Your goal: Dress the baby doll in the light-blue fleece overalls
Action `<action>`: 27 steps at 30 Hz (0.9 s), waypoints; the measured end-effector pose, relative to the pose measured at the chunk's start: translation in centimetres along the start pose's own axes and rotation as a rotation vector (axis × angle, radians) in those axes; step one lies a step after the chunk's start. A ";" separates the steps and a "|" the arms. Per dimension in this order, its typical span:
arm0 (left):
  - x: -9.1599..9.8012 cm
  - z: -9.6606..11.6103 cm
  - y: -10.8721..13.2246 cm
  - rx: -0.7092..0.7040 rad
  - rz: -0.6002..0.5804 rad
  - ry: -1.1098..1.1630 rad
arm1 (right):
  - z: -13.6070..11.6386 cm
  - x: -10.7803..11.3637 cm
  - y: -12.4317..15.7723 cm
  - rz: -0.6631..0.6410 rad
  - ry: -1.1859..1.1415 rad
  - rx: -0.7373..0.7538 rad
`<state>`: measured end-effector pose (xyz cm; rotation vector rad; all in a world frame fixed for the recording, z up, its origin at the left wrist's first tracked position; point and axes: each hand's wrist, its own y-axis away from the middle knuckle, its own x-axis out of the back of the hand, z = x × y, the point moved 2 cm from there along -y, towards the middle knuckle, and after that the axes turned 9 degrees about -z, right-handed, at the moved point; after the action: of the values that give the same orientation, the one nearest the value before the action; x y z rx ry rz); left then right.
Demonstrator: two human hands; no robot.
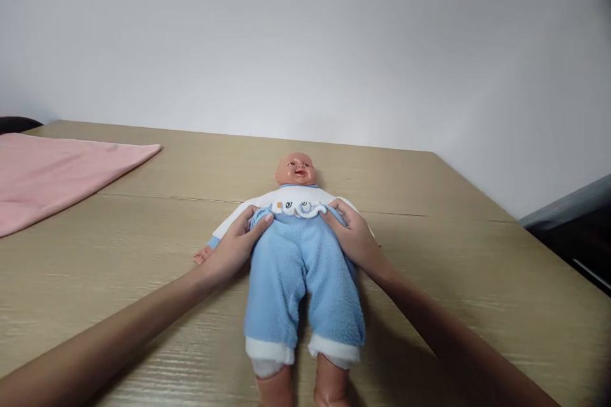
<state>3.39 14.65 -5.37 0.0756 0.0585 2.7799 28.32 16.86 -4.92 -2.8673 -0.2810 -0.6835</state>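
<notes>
A baby doll (296,170) lies on its back on the wooden table, its head away from me. It wears a white long-sleeved top (258,203) and light blue pants (281,280) with white cuffs. At the waistband's left side, my left hand (241,235) pinches the blue cloth between thumb and fingers. My right hand (356,235) grips the waistband on the other side in the same way. Between them, part of an embroidered face shows on the top's front. The doll's bare legs (277,388) stick out below the cuffs.
A pink cloth (62,172) lies flat on the left of the table (167,222). Behind the table stands a white partition (286,63). A dark object (577,229) is beyond the table's right edge, and a black rounded edge (19,123) shows at far left.
</notes>
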 end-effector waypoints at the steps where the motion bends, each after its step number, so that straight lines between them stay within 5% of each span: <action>1: -0.1 -0.2 -0.6 0.016 -0.009 0.073 | 0.2 -0.1 -0.2 0.002 -0.039 -0.011; 8: 3.5 -2.2 -0.4 -0.051 -0.178 -0.273 | 3.4 1.7 3.1 -0.156 -0.062 -0.026; 13: 5.3 -3.6 0.9 -0.011 -0.326 -0.245 | 5.5 1.3 6.1 -0.067 -0.512 -0.214; 17: 4.2 -5.4 0.8 0.101 -0.173 0.110 | 5.4 -0.2 5.9 -0.010 -0.866 -0.332; 21: 1.7 -6.1 0.4 0.174 -0.149 0.450 | 5.3 -0.2 4.8 -0.023 -0.816 -0.251; 27: 1.8 -4.7 0.2 0.139 -0.166 0.264 | 5.3 0.4 4.5 -0.046 -0.670 -0.297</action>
<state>1.34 14.98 -9.94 -0.2505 0.3099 2.5999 31.99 13.69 -9.97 -3.2940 -0.3540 0.2863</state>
